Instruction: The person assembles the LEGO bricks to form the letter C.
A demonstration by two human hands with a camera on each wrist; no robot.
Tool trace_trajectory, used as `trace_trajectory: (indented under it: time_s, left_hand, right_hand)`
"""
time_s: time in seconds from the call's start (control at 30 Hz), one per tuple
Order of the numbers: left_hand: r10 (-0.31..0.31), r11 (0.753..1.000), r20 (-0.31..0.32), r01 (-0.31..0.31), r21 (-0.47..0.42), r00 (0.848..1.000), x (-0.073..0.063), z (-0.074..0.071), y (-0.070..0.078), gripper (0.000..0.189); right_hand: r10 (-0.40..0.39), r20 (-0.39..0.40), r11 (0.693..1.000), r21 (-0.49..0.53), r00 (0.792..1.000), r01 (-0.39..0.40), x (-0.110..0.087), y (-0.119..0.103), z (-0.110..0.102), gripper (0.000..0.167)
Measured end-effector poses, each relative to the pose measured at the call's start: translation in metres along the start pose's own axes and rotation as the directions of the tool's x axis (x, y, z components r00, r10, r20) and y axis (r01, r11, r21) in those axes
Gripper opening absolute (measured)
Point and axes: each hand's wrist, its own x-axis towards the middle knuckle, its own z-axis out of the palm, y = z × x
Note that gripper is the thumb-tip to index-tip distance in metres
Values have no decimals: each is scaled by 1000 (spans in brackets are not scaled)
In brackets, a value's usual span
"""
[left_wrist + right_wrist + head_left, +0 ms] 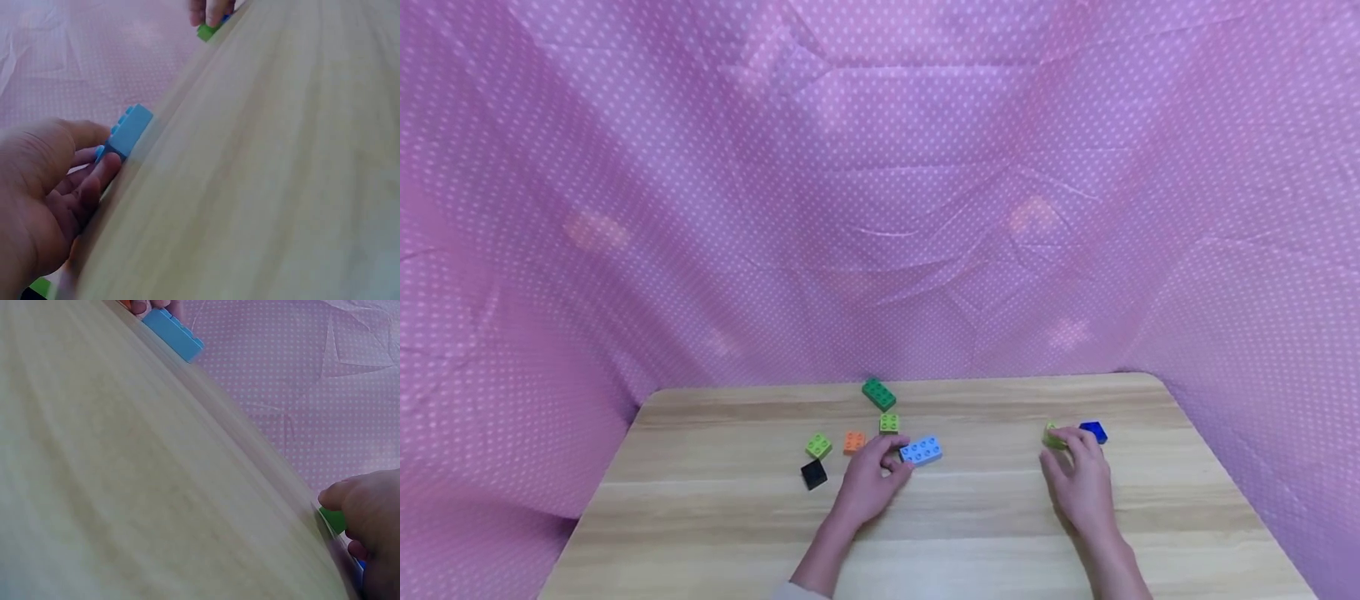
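In the head view my left hand (pixel 871 482) pinches the left end of a light blue building brick (pixel 922 451) between thumb and fingers. The left wrist view shows the same blue brick (pixel 130 132) at the fingertips, studs facing away from the tabletop. Farther right, my right hand (pixel 1081 483) holds a lime green brick (pixel 1052 436) by its fingertips, and the hand partly covers it. Just beyond those fingers lies a dark blue brick (pixel 1093 432). In the right wrist view, the hand (pixel 372 515) hides most of the green brick (pixel 333 519).
Left of the left hand lie an orange brick (pixel 853 442), a lime brick (pixel 818 446) and a black brick (pixel 813 474). Behind it are another lime brick (pixel 889 423) and a long dark green brick (pixel 879 393). A pink dotted cloth (pixel 880 208) hangs behind the wooden table (pixel 970 533).
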Motion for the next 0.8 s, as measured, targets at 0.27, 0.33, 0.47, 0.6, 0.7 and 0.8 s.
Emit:
trace_trajectory:
  time_s: [0.27,0.33,0.47,0.6,0.7,0.8]
  left_hand:
    - [-14,1000,-15,14,-28,1000,10,-1,-10,34]
    - [-9,999,-16,8,-32,1000,10,-2,-12,33]
    - [15,999,-22,-16,-33,1000,10,-4,-13,33]
    - [58,998,-18,-58,-18,998,9,-4,-13,33]
    - [72,997,-6,-72,-1,997,7,-4,-12,32]
    - [57,998,-1,-57,5,998,6,-5,-11,33]
  right_hand:
    - [11,4,998,54,1000,-11,0,1,-1,29]
    - [8,5,997,76,1000,-8,0,1,0,30]
    - [-6,-11,997,80,1000,7,1,1,3,32]
    - [18,-39,999,40,999,-17,0,3,3,41]
    - [29,-62,1000,9,998,-29,-2,5,2,48]
    - [41,-51,999,5,998,-41,-1,5,2,52]
